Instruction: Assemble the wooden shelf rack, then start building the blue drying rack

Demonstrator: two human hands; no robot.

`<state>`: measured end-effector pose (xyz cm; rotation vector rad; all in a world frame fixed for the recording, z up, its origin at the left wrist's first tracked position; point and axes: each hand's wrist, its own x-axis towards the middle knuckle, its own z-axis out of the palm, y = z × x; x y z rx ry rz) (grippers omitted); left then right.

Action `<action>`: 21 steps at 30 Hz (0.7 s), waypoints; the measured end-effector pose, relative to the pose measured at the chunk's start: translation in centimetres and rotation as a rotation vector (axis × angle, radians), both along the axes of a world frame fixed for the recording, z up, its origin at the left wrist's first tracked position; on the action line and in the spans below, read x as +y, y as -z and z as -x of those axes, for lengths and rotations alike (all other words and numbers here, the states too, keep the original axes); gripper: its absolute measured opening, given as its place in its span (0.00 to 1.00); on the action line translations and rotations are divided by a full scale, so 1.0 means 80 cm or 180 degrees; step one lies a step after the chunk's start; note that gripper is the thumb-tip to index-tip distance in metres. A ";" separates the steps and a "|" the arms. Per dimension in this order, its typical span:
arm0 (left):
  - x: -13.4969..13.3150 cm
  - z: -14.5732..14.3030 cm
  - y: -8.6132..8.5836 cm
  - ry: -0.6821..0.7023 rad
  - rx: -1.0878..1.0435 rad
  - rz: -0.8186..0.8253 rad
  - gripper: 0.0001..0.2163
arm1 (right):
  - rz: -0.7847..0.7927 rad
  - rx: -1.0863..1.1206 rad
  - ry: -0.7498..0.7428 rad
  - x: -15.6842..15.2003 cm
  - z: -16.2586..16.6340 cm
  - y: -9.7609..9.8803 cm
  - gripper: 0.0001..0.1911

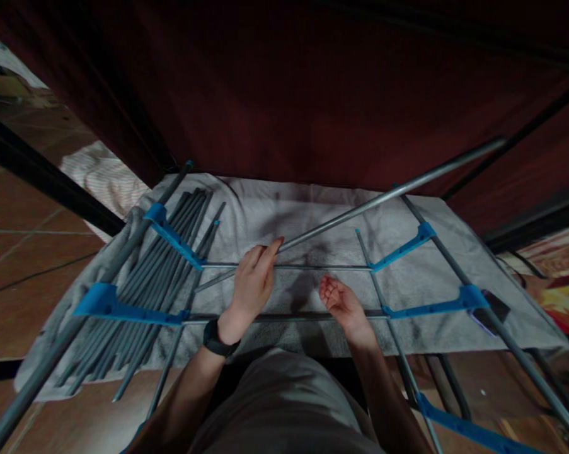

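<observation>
My left hand (253, 280), with a dark watch on the wrist, is closed around a grey metal tube (360, 208). The tube slants up to the right, and its short lower end shows left of the hand. Over the frame's middle, my right hand (339, 301) is half curled with fingers apart and nothing in it. Below and around both hands lies a frame of grey tubes with blue plastic brackets (171, 238) on the left and further blue brackets (402, 249) on the right. Two thin crossbars (312, 268) join the sides.
A bundle of loose grey tubes (147, 290) lies on the left of the towel-covered table (284, 202). A dark phone-like object (494, 310) rests at the right, beside the frame's side tube. A dark red panel (284, 94) rises behind the table. Tiled floor (29, 221) shows at left.
</observation>
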<state>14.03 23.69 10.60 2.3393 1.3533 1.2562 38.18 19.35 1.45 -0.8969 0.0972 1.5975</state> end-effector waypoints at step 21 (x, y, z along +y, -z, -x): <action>-0.013 0.023 0.070 -0.0086 0.0931 0.0175 0.23 | 0.0281 0.0045 0.0111 0.001 -0.006 -0.006 0.12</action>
